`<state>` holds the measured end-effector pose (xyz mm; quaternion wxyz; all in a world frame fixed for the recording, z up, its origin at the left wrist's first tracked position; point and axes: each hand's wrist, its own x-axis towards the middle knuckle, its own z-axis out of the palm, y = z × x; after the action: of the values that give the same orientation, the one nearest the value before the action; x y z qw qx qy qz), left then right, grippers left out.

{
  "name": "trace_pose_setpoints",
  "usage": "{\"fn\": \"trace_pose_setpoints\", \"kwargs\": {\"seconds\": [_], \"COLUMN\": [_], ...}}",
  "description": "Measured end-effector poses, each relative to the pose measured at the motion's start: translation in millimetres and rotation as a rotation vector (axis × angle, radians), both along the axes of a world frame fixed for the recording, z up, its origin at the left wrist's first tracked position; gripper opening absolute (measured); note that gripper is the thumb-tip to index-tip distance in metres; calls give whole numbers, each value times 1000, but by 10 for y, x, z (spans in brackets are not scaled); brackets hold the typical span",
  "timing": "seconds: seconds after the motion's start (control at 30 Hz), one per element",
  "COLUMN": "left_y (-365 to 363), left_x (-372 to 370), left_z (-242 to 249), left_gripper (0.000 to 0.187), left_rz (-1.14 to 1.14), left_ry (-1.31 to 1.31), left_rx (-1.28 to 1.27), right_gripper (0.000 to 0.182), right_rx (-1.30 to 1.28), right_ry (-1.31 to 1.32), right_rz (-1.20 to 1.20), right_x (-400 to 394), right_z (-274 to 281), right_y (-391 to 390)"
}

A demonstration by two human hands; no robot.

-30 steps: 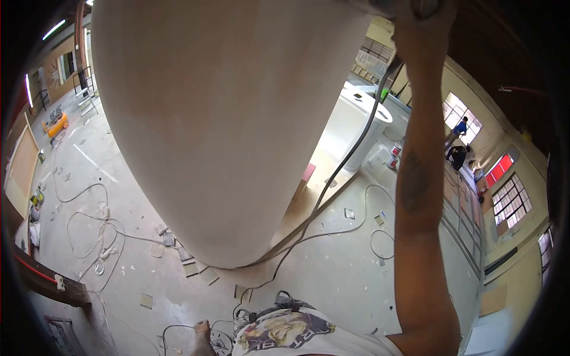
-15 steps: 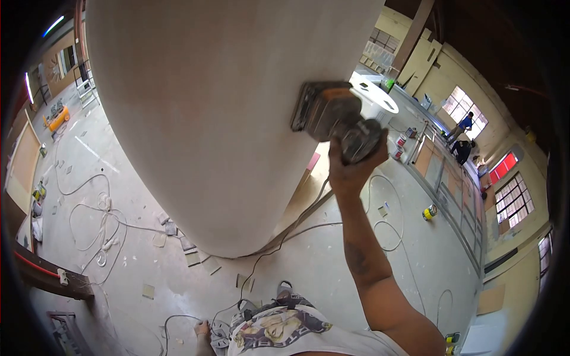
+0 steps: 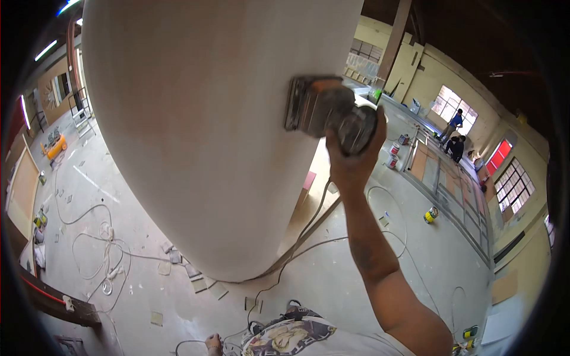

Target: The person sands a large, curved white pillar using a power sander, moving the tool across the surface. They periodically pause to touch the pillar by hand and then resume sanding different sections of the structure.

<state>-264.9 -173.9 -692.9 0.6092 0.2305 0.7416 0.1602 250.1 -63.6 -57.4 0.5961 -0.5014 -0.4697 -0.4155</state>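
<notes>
Raised in front of me, my right hand is wrapped round the rear body of a dark power sander with an orange band. The sander's flat pad is against, or very close to, the right part of a large pale curved panel, which rises past the top of the view. A cord hangs below the sander and runs down towards my body. Low at the bottom edge, my left hand looks curled round a dark cable; its fingers are small and partly hidden.
Sanding pads or scraps lie at the panel's foot. Tangled white cords cover floor on the left, near an orange compressor. A yellow-labelled can stands right of my arm. Two people work far off beside a metal frame.
The sander and my right hand have shifted slightly left and up in view. My left hand sits lower in the picture. The whole view has tilted a little.
</notes>
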Motion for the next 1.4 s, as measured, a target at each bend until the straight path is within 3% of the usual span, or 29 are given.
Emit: {"fn": "trace_pose_setpoints", "kwargs": {"seconds": [0.17,0.2,0.23,0.3,0.4,0.47,0.57,0.63,0.77,0.8,0.83,1.0,1.1,1.2,1.4], "left_y": [-10,-9,-14,-21,23,59,143,195,288,282,275,269,217,261,317], "left_x": [-49,-51,-39,-20,15,16,31,39,42,59,65,-22,-64,-117,-3], "left_z": [-138,-166,-208,-298,-299,-245,-160,-151,-135,-150,-133,-130,-184,-259,55], "left_gripper": [29,31,29,35,33,34,33,32,31,31,32,33,32,31,31], "left_rz": [-32,-41,-149,-362,-294,-302,-282,-240,-174,-167,-198,-419,-320,-348,-216], "left_ry": [-31,-15,34,138,78,88,85,60,40,47,58,220,58,49,-55], "left_rx": [-33,-54,6,127,48,63,90,116,158,162,148,112,109,96,81], "right_gripper": [88,86,85,88,71,73,75,76,79,79,79,86,88,84,81], "right_rx": [80,97,76,-16,47,71,-88,-42,40,61,83,18,48,62,25], "right_ry": [-70,-113,-117,30,-106,-5,69,75,-29,-43,-56,7,-29,-25,48], "right_rz": [122,34,137,32,254,91,294,283,322,221,122,180,193,171,134], "right_x": [71,53,64,-77,-211,-264,-355,-324,-156,-69,23,83,170,237,224], "right_z": [1114,1315,1517,1877,2354,2710,3021,3138,2861,2750,2624,1605,1160,1166,2260], "right_y": [103,89,90,34,62,71,-74,-27,18,57,97,23,61,73,23]}}
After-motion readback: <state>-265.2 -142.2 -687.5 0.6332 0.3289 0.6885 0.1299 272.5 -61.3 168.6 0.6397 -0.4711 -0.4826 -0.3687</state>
